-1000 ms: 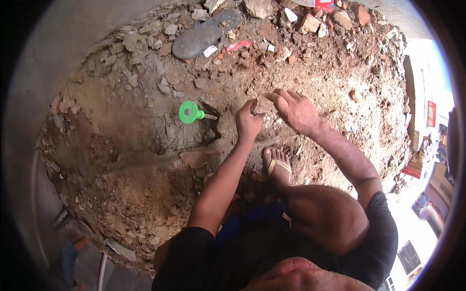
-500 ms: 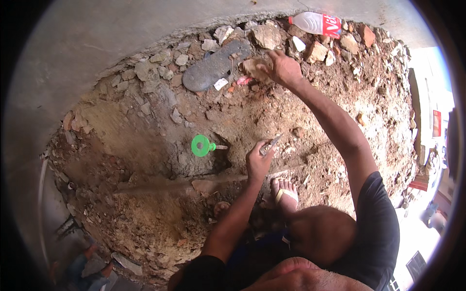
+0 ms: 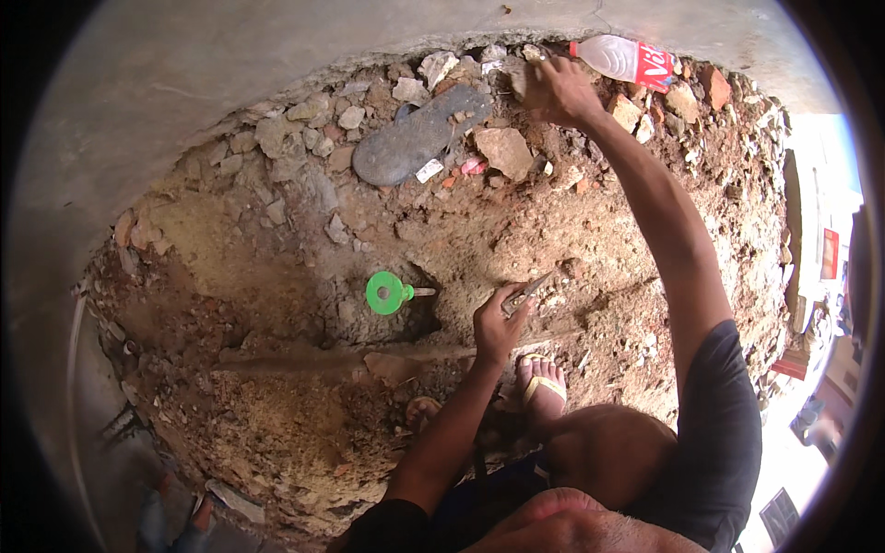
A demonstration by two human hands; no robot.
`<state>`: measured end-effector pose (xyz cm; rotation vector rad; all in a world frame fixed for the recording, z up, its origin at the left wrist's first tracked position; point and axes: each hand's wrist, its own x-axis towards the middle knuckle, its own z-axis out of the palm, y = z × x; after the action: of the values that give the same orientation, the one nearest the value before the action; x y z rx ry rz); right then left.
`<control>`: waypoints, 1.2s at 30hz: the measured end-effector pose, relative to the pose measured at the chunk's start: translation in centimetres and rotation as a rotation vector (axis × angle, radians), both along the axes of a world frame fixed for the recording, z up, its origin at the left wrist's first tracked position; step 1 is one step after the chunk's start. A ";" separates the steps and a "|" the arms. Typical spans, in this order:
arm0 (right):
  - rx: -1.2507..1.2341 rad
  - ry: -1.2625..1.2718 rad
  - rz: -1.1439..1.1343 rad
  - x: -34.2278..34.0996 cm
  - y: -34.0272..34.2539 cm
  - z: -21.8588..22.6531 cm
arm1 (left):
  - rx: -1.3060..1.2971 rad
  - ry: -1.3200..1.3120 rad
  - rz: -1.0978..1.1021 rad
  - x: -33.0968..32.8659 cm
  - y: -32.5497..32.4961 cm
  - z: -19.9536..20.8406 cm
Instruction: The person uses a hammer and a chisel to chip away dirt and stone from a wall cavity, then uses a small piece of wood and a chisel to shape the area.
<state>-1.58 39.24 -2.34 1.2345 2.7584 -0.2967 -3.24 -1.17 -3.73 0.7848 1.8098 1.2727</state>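
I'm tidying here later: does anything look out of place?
Yes. A grey shoe sole lies among the stones, and a plastic bottle lies on its side near the right hand. Both look odd there, like discarded litter.

A bottle point(image 3: 610, 56) lies at the top, right of centre, near the grey wall point(image 3: 230, 74). A dark sole point(image 3: 406, 143) lies in the upper middle, a white scrap point(image 3: 430, 170) and a pink scrap point(image 3: 473, 166) just beside it. A red panel point(image 3: 830, 253) shows at the far right.
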 end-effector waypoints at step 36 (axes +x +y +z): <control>-0.005 0.536 -0.816 -7.4 5.7 -7.5 | -0.010 -0.042 -0.035 0.6 -0.7 0.2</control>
<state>-9.00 44.90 -9.84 2.5408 2.4178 -0.7872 -2.60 -1.87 -3.51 0.7752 1.7602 1.2477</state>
